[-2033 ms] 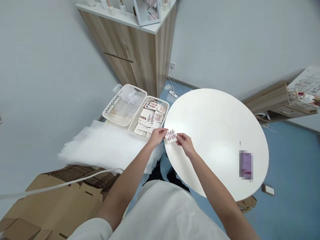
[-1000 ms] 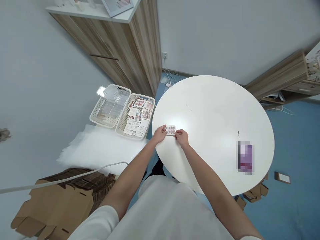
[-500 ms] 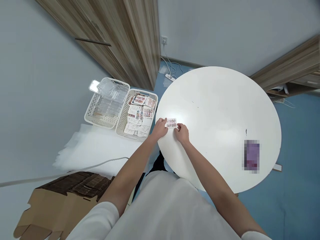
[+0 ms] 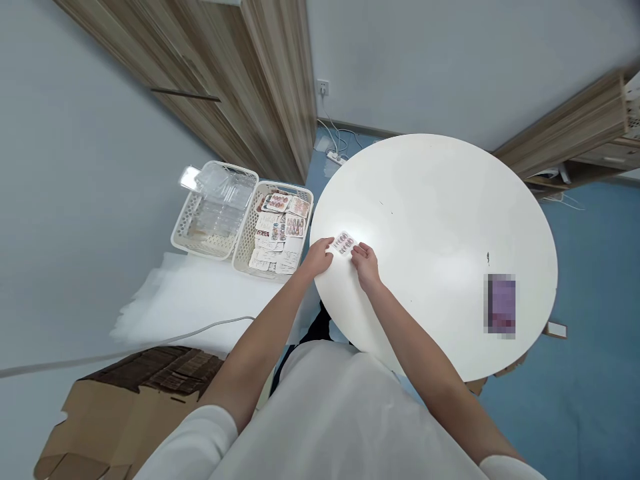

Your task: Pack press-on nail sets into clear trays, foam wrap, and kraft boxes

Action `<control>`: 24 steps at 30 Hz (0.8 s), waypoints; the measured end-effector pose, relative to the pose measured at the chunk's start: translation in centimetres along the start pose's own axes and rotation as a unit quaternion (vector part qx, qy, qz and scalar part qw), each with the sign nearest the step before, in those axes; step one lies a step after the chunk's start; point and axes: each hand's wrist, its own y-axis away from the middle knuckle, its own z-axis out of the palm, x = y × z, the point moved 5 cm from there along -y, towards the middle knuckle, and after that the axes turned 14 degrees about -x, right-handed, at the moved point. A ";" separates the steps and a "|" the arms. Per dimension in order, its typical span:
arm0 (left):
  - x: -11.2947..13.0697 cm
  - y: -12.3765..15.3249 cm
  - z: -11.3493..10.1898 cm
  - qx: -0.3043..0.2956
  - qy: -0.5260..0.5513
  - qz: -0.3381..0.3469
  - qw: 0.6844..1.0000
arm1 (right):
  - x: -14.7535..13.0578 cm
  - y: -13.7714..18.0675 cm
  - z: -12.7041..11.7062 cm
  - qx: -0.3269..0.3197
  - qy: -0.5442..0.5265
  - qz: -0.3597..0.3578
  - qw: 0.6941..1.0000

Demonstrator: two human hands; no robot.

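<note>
A small white card of press-on nails [image 4: 344,244], with two rows of pinkish nails, is turned at an angle near the left edge of the round white table [image 4: 425,200]. My left hand [image 4: 319,258] is beside the card's left corner, index finger and thumb apart; I cannot tell whether they touch it. At the card's right corner, my right hand [image 4: 367,267] has its curled fingers on the edge. To the left, a white basket [image 4: 240,257] holds many similar nail cards [image 4: 279,230], some face up and others showing white printed backs.
A second white basket [image 4: 181,233] contains clear plastic packs [image 4: 220,200]. White foam sheeting [image 4: 175,300] lies in front of the baskets, near flattened cardboard boxes [image 4: 105,413]. A blurred purple object [image 4: 502,305] rests on the table's right side. A power strip [image 4: 336,158] is on the floor.
The nail card has turned from level to slanted between my hands. My left finger and thumb have come off its left edge, while my right hand has shifted slightly onto its right corner.
</note>
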 end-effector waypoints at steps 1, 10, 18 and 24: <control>0.1 0.4 0.3 -0.004 -0.001 -0.004 1.000 | -0.4 -0.4 -0.2 -0.004 0.014 -0.006 1.000; 0.5 1.2 0.6 0.008 0.006 -0.012 1.000 | -1.7 -1.0 -2.2 -0.009 0.151 -0.079 0.985; 2.0 -1.8 -0.8 -0.024 0.014 0.024 0.999 | 2.0 2.5 -0.5 -0.031 -0.091 0.016 0.995; 1.9 -1.9 -0.2 -0.046 -0.017 0.024 0.999 | 1.2 2.1 0.0 -0.034 -0.093 0.013 0.995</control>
